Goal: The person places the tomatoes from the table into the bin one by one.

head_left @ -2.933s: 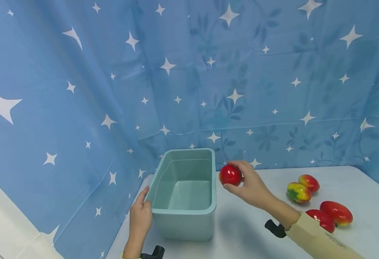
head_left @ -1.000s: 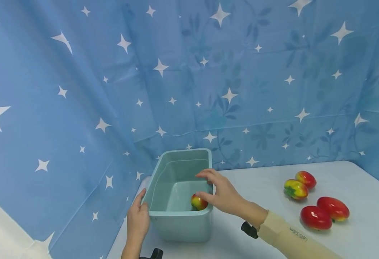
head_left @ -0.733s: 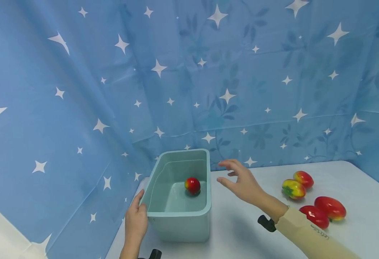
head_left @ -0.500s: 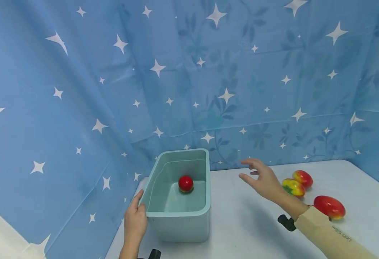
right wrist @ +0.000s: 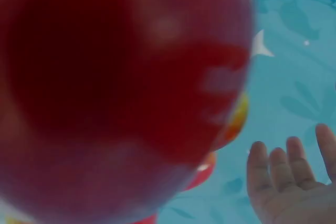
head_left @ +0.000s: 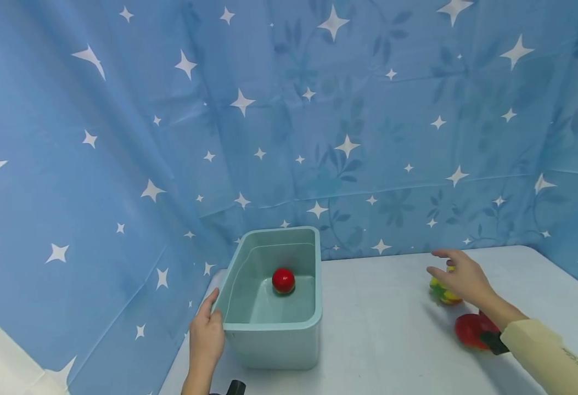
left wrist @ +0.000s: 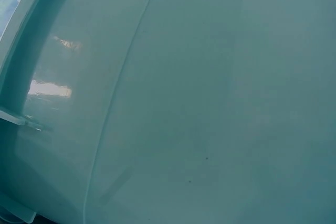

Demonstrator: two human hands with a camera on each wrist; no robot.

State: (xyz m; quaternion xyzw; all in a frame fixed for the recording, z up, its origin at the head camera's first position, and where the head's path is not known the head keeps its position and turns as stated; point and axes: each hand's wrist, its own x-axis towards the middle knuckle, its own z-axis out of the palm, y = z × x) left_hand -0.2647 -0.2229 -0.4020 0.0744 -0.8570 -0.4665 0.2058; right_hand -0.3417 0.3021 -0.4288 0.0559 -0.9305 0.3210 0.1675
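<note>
In the head view my left hand (head_left: 207,332) grips the left rim of a pale green plastic bin (head_left: 269,326). Inside the bin lies a round, shiny red fruit (head_left: 283,280). The bin's smooth wall (left wrist: 184,103) fills the left wrist view. At the right, my right hand (head_left: 461,274) hovers with fingers spread, over a yellow-and-red fruit (head_left: 439,293) and partly covering it. Nothing is in this hand. Below the wrist sits a glossy red fruit (head_left: 469,331). A large blurred red fruit (right wrist: 131,77) takes up most of the right wrist view.
A white table (head_left: 377,329) carries the bin and fruit. A blue curtain (head_left: 289,137) with white stars stands behind and to the left, close to the bin. Another red fruit (head_left: 487,322) is mostly hidden behind the right forearm.
The right hand let the round red fruit go into the bin, where it rolled left and stopped. The right hand then moved right to the other fruit. The left hand stayed at the rim.
</note>
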